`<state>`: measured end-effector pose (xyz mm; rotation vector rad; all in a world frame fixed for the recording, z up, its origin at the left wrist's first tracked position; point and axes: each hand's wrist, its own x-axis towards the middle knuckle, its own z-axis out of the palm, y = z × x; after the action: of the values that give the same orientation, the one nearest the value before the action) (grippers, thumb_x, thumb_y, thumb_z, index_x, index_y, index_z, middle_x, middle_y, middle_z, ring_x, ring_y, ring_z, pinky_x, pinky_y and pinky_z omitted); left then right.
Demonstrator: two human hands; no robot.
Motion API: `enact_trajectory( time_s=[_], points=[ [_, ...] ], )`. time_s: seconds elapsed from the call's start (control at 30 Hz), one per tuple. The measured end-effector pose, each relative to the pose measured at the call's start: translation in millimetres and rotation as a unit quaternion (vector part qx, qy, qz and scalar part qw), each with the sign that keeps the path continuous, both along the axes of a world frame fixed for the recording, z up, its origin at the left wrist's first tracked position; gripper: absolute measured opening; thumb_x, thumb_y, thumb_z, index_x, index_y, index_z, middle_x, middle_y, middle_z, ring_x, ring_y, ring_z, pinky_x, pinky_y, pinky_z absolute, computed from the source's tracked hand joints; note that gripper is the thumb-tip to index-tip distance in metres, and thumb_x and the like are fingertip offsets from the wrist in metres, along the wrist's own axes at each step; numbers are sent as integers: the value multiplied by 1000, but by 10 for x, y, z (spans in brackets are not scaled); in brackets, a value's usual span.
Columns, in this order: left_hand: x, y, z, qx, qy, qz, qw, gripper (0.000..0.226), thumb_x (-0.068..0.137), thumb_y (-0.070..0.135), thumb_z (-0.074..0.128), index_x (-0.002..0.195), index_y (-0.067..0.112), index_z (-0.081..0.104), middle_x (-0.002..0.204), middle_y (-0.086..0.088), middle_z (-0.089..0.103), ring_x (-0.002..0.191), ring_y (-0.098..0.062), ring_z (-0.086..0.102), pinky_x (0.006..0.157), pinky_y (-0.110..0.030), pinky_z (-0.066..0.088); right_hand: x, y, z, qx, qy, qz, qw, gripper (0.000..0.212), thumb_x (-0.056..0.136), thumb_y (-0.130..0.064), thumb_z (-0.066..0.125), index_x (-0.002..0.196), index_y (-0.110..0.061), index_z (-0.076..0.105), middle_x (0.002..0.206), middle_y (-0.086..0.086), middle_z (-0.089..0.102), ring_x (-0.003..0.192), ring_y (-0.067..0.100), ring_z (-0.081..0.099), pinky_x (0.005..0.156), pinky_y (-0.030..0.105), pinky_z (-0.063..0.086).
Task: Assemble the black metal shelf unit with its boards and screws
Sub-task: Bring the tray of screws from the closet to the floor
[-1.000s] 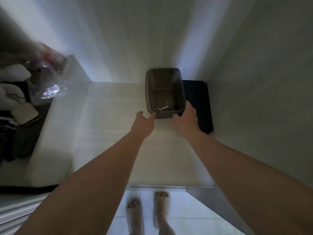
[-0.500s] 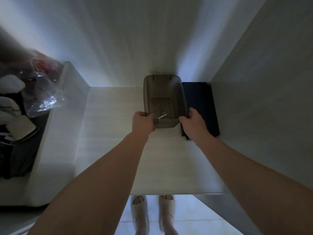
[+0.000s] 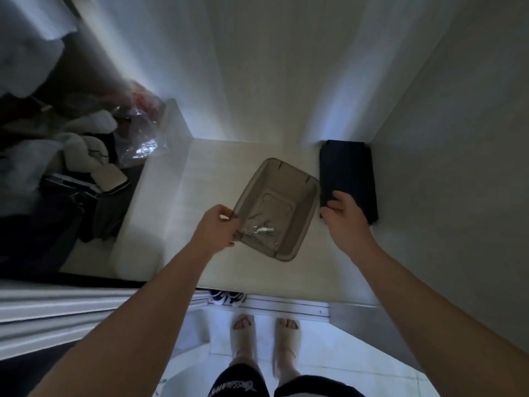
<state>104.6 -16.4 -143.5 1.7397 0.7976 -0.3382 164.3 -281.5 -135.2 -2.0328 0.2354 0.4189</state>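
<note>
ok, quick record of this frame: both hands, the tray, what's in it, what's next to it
left hand: grips the tray at its near left rim
right hand: on the black panel, at its near left corner; grip unclear
tray: brownish, turned askew over the light shelf
screws: a few, at the tray's near end
black panel: flat on the shelf, right of the tray, by the side wall
</note>
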Motion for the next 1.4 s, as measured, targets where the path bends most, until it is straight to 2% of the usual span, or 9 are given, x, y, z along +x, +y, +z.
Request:
enact_trajectory(
  time_s=[0.13,0.27,0.5,0.67,0.77,0.93,1.03,1.2,1.4],
  points=[
    [-349,233,127,3,34,-100,994,12,92,4,67,87,11,58,77,-14,66,54,-24,61,62,-34,53,-254,-17,118,-7,-23,36,999,56,100,-20,61,152,-16,39,131,-3,52,100,0,54,80,3,40],
    [-653,383,248,9,45,-190,981,10,92,8,68,87,15,62,80,-12,66,64,-26,60,62,-33,54,-649,-47,193,-39,5,49,998,65,100,-29,61,156,-15,32,151,8,44,133,22,47,107,30,38],
    [-1204,473,400,16,29,-308,951,4,93,15,67,94,18,64,92,-16,69,70,-22,62,69,-37,56,-1695,-86,258,-124,58,30,990,26,96,-23,61,116,-9,70,110,13,72,98,31,69,89,39,54],
    [-1588,414,369,6,19,-340,940,3,95,22,68,97,22,67,109,-17,71,60,-15,59,60,-31,55,-2633,-155,206,-101,69,-63,990,11,91,-16,68,93,-7,73,86,17,74,86,37,72,84,56,58],
    [-1815,260,306,-34,23,-308,951,14,93,30,72,105,26,66,110,-8,70,82,-22,69,65,-33,59,-3181,-263,191,-80,80,-145,983,6,88,-12,69,83,-11,71,76,18,73,78,40,72,73,59,60],
    [-2212,-196,133,-106,89,-293,946,43,92,38,71,127,23,51,116,-3,65,100,-27,70,85,-41,57,-3922,-553,116,-102,96,-231,963,4,88,-11,68,85,-13,67,80,16,71,79,37,71,72,54,61],
    [-2454,-524,44,-116,147,-342,921,45,93,43,69,129,22,54,126,-1,64,102,-25,70,84,-39,56,-4369,-782,52,-111,118,-285,945,4,90,-15,68,88,-13,65,83,14,71,82,35,70,76,52,61],
    [-2839,-1279,-45,-107,162,-456,869,22,100,32,60,114,17,67,112,-4,72,91,-18,73,82,-33,55,-5157,-1172,-35,-95,141,-385,907,6,90,-18,70,89,-18,64,86,8,72,75,22,70,60,33,59],
    [-3474,-2357,-138,-25,142,-528,837,9,96,8,59,103,12,65,82,-7,69,67,-20,68,71,-30,49,-6260,-1672,-146,-54,190,-477,856,10,90,-15,69,93,-9,62,88,13,69,81,29,69,62,37,59]
  ],
)
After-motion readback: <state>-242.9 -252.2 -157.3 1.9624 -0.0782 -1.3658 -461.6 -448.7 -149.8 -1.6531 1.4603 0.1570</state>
